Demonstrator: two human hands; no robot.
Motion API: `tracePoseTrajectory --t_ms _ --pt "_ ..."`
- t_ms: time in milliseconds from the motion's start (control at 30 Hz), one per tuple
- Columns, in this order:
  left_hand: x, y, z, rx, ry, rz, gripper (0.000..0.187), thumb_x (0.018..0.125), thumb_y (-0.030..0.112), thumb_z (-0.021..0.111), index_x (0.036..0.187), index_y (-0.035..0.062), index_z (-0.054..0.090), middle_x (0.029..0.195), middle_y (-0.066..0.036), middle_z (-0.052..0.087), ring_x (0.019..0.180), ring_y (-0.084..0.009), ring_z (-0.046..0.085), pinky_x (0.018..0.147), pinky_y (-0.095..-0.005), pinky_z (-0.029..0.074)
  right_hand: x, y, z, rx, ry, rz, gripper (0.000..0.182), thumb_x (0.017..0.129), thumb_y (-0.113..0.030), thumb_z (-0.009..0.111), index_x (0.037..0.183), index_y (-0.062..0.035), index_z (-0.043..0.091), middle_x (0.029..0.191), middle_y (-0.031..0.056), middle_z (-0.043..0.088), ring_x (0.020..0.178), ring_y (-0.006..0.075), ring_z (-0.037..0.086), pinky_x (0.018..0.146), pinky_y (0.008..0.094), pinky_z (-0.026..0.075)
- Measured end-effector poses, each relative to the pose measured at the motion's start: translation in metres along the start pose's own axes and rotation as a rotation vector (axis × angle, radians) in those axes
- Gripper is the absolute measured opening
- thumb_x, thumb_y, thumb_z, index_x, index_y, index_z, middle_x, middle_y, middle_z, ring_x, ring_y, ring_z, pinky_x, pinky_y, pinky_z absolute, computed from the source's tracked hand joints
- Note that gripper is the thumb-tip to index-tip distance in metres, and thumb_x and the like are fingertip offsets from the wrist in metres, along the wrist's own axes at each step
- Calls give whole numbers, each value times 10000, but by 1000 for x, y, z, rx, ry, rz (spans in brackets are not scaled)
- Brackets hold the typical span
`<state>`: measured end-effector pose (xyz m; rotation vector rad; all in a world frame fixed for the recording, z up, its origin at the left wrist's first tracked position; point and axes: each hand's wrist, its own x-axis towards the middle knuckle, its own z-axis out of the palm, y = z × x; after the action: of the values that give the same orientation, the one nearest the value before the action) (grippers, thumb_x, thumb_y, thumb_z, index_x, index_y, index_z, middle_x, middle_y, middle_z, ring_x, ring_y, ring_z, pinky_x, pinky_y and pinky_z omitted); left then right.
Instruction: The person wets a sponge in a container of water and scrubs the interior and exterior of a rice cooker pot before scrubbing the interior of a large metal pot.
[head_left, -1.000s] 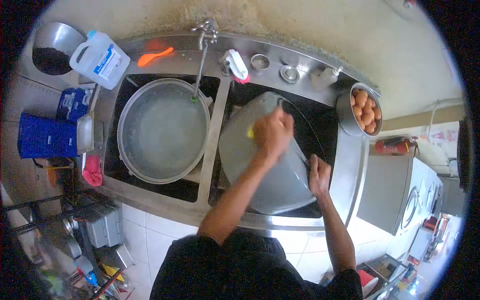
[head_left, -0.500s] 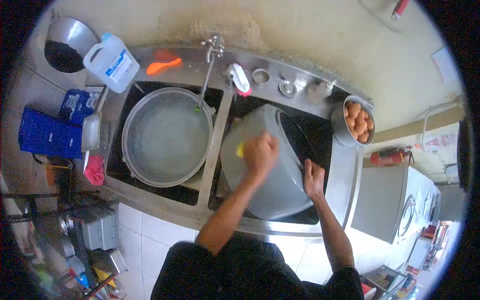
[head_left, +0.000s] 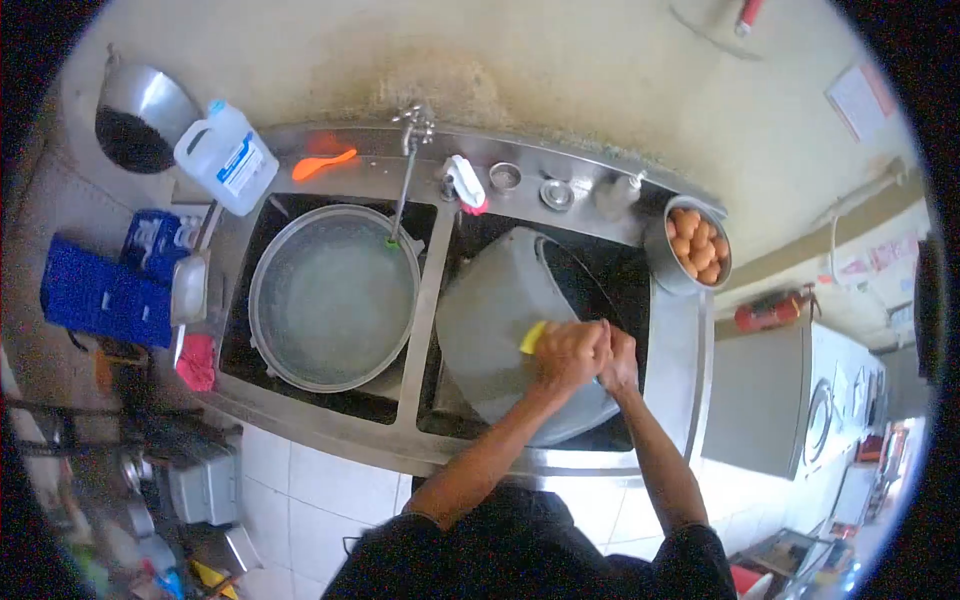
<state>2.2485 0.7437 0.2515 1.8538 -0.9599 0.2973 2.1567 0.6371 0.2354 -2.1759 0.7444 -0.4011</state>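
Note:
A large grey pot [head_left: 500, 310] lies tilted on its side in the right sink basin, its rim toward the right. My left hand [head_left: 572, 352] is closed round a yellow sponge [head_left: 532, 338], pressed against the pot's outer wall near the rim. Right beside it, my right hand [head_left: 622, 362] grips the pot's rim with curled fingers. The two hands nearly touch, so part of the rim is hidden behind them.
A wide round pot of cloudy water [head_left: 335, 298] fills the left basin, under the faucet [head_left: 413, 125]. A bowl of brown eggs [head_left: 690, 245] stands at the right corner. A plastic jug [head_left: 228, 158], an orange spatula-like tool [head_left: 323, 164] and a white-handled brush [head_left: 464, 182] lie along the back ledge.
My left hand has moved right and down across the pot's wall with the sponge, ending beside my right hand. My right hand keeps hold of the rim. The view has shifted slightly.

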Motion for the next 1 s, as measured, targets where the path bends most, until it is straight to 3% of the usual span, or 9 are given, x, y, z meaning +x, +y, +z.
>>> tracePoseTrajectory --t_ms 133,167,200,267,333,567,633,900,1000 --pt "17 36 15 -175 -204 -67 249 965 293 624 873 62 611 746 -164 677 697 -377 662 672 -504 491 -8 32 6 -72 420 -198 370 1013 -340 502 942 -5 642 844 220 672 789 423 648 723 493 503" --pt "21 42 20 -227 -321 -221 269 989 310 604 918 51 612 762 -173 684 714 -396 665 694 -519 496 -13 7 -6 192 384 31 333 1018 -298 499 975 1 639 971 216 671 885 385 646 787 463 500" --pt "25 44 23 -233 -327 -196 269 989 310 604 918 51 612 762 -173 684 714 -396 665 694 -519 496 -18 -13 -24 -131 388 -110 325 1031 -282 499 1058 8 643 1064 185 656 984 347 630 858 436 492" --pt "21 42 18 -309 -433 -180 329 1012 371 576 978 44 583 791 -192 684 741 -440 657 733 -546 496 -27 -9 -32 663 460 188 375 1047 -325 494 1127 6 651 1132 159 657 1064 344 627 933 415 487" --pt "12 44 16 -457 -499 -214 407 1038 435 541 1106 34 538 974 -208 686 854 -392 674 808 -500 513 -32 -47 -42 580 398 79 398 1054 -336 480 1186 5 638 1193 167 646 1137 340 609 993 410 463" --pt "-6 5 22 -1176 -43 -571 422 1085 381 493 1356 58 472 1348 -120 532 1295 -206 516 1098 -353 404 -34 -50 -26 52 84 -238 449 1065 -280 473 1416 -8 535 1503 208 491 1422 402 434 1187 452 334" --pt "-5 -5 -18 -940 38 -533 438 1076 362 521 1381 52 467 1414 -132 504 1356 -223 482 1141 -384 372 -37 -47 -33 -332 -32 -304 413 1027 -164 528 1406 0 546 1518 228 481 1413 434 439 1189 478 350" --pt "-54 -68 -51 -11 -49 -290 575 1098 412 359 1468 -28 377 1532 -251 395 1424 -418 377 1191 -572 219 23 -72 21 -223 24 -390 381 957 -67 575 1326 30 580 1471 263 510 1344 422 524 1102 470 460" --pt "-52 -68 -51 37 -82 -279 598 1097 419 314 1485 -31 382 1557 -252 389 1450 -439 351 1205 -574 202 54 -79 40 -190 -156 -119 407 926 -50 589 1324 33 576 1470 265 509 1348 423 514 1097 474 461"
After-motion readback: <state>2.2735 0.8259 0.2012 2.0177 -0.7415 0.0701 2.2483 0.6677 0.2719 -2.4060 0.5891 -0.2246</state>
